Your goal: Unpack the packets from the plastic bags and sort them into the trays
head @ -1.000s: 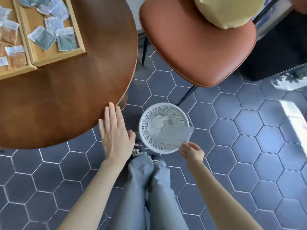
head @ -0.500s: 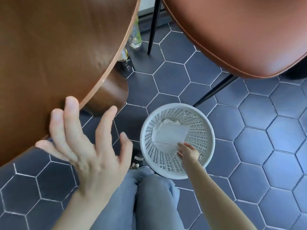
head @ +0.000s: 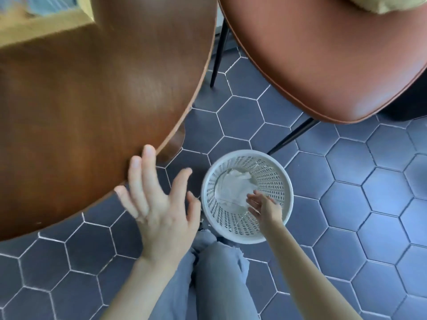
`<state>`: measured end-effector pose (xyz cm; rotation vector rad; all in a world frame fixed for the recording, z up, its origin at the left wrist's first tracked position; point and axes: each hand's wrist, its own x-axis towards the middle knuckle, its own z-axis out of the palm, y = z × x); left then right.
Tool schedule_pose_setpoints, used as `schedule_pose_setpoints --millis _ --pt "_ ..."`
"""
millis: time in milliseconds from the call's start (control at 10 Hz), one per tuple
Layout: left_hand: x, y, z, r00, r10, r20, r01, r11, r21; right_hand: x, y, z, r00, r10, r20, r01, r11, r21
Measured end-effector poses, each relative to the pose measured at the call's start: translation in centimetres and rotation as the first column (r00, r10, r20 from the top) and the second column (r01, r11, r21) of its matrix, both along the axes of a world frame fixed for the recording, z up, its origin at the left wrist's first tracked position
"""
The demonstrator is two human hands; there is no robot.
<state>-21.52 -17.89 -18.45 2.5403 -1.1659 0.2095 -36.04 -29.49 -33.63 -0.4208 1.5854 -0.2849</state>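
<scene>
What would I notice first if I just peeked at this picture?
Probably the white basket on the blue floor tiles, with the right hand reaching into it over crumpled clear plastic. Then the left hand, fingers spread, by the edge of the round brown table.

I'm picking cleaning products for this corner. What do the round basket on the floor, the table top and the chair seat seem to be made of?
Basket: white moulded plastic, going by its perforated lattice wall and smooth rim. Table top: wood or wood veneer with a satin varnish, showing grain and a soft sheen. Chair seat: brown leather or faux leather, smooth with a piped edge and a glossy highlight; which one cannot be told.
</scene>
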Motion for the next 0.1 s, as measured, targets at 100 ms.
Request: schedule_pose_setpoints --millis 100 --pt "-0.93 0.96 2.63 0.994 0.018 -0.111 -0.003 0.99 0.139 -0.08 -0.83 6.53 1.0 0.006 0.025 -0.003 0.992 -0.124"
